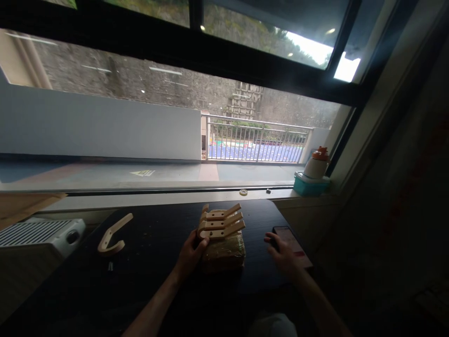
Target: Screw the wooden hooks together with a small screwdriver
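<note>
Three bent wooden hooks (214,223) lie side by side on top of a small box (224,252) that looks wrapped in clear tape. My left hand (192,250) is closed on the curved end of the nearest wooden hook, thumb in front and fingers partly hidden behind it. Over the left edge of a phone (293,244) hovers or rests my right hand (282,252), its fingers apart and nothing in them; contact with the phone cannot be made out. Another wooden hook (111,238) lies alone on the left of the dark table, with small metal pieces (111,266) just below it.
The dark table (157,262) stands against a window sill (175,197). On the sill are a tape roll (243,192), a small dark object (268,191) and a teal box (310,185) bearing a white bottle (316,164). A white slatted appliance (45,234) stands at left beneath cardboard (28,206).
</note>
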Demonstrator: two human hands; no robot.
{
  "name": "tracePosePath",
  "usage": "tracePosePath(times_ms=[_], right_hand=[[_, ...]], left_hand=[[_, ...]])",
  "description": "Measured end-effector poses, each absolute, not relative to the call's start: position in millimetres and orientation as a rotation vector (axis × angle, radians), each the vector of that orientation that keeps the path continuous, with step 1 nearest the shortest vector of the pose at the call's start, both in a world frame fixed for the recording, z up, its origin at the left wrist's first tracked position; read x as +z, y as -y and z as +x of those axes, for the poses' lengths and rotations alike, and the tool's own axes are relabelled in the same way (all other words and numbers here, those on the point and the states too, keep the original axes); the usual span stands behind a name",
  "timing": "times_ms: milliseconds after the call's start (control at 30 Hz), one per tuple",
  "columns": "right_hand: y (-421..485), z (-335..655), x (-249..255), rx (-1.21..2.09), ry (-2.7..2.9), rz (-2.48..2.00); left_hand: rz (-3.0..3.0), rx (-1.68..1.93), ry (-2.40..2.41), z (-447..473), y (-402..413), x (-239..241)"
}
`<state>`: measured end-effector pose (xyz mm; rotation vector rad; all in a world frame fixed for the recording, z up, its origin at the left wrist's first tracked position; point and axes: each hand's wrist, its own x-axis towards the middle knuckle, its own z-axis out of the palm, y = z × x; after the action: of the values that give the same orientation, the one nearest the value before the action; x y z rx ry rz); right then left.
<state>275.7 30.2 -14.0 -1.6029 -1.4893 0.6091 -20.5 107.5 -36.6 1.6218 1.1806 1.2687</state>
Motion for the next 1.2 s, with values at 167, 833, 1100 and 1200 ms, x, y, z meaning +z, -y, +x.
tracePosePath(times_ms=[167,833,1100,1200], right_hand=[[-51,209,-30,0.761,1.391,-1.497],[-18,141,117,0.377,1.804,-1.223],[-53,93,100,0.423,1.937,-1.257],[-56,89,91,0.436,1.947,-1.303]], left_hand=[[1.632,1.238,-1.282,-20,-99,-30],[1.457,1.446,-1.291,-54,-30,-28],[1.442,1.440,-1.219,-54,-27,-29],[1.453,1.450,-1.193,-54,-28,-29]])
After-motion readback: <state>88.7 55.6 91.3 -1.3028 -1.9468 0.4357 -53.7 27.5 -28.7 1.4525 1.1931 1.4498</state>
